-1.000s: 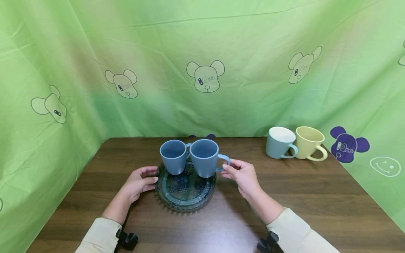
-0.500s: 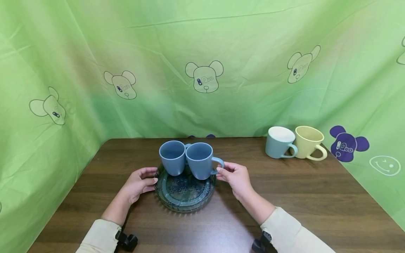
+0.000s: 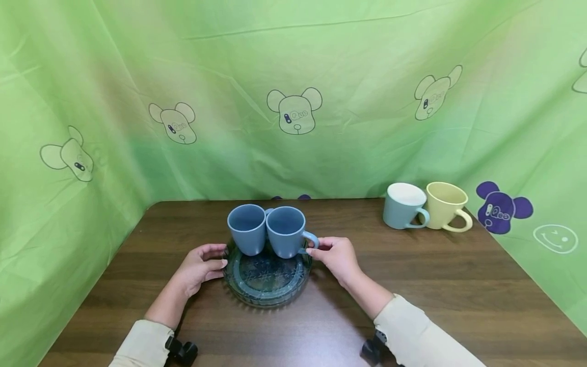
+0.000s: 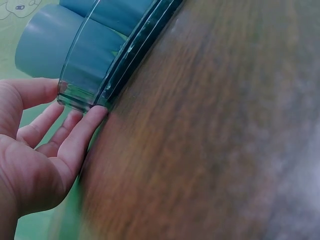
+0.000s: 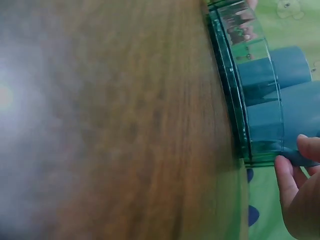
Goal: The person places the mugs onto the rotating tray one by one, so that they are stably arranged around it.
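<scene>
A round, dark teal glass tray (image 3: pixel 270 295) with a clear raised wall rests on the table. On it stand two blue mugs side by side: the left mug (image 3: pixel 247 232) and the right mug (image 3: pixel 285 233), close together with the left one's handle partly hidden. My right hand (image 3: pixel 337 257) pinches the right mug's handle (image 3: pixel 312 239) between thumb and fingers, just over the tray's right rim. At the opposite side my left hand (image 3: pixel 197 265) holds the tray's edge. In the left wrist view its fingertips (image 4: pixel 99 114) meet the wall and base.
At the back right corner of the wooden table (image 3: pixel 435 285) stand a light blue mug (image 3: pixel 401 211) with a white inside and a yellow mug (image 3: pixel 442 209). A green cloth (image 3: pixel 220 153) with cartoon bear heads hangs behind the table.
My right hand has brought the right blue mug leftward on the tray, closer to the left mug. The left hand stays at the tray's edge.
</scene>
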A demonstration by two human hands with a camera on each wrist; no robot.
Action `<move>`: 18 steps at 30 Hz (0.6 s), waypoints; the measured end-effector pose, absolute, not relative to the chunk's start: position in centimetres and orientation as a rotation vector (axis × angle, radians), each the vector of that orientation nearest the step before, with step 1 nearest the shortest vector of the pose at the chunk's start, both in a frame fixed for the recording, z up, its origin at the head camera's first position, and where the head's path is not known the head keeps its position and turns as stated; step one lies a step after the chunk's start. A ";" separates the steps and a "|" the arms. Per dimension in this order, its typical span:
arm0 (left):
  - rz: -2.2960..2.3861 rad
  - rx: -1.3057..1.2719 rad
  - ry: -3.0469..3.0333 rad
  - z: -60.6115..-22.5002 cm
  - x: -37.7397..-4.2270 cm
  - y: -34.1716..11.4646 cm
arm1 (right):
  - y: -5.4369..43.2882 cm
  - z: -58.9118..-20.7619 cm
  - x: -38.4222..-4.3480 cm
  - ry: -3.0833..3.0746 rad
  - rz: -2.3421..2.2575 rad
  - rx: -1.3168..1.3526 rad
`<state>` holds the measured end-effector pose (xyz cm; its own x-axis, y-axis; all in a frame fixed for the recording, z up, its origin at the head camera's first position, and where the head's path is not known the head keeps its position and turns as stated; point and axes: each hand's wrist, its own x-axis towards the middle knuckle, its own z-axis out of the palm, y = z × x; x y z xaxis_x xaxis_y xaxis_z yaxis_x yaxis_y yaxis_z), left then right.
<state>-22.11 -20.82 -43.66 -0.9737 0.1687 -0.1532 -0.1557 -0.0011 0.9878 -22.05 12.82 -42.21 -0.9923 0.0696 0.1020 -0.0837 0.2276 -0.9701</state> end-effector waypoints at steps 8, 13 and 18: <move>2.074 0.026 2.041 -43.5 -21.9 -20.8 | 12.6 -42.4 -22.5 -2.358 1.881 0.019; 2.073 0.019 2.042 -43.5 -21.9 -20.9 | 12.6 -42.4 -22.7 -2.349 1.907 0.027; 2.038 0.011 2.055 -43.4 -22.1 -21.2 | 12.6 -42.5 -22.9 -2.346 1.918 0.024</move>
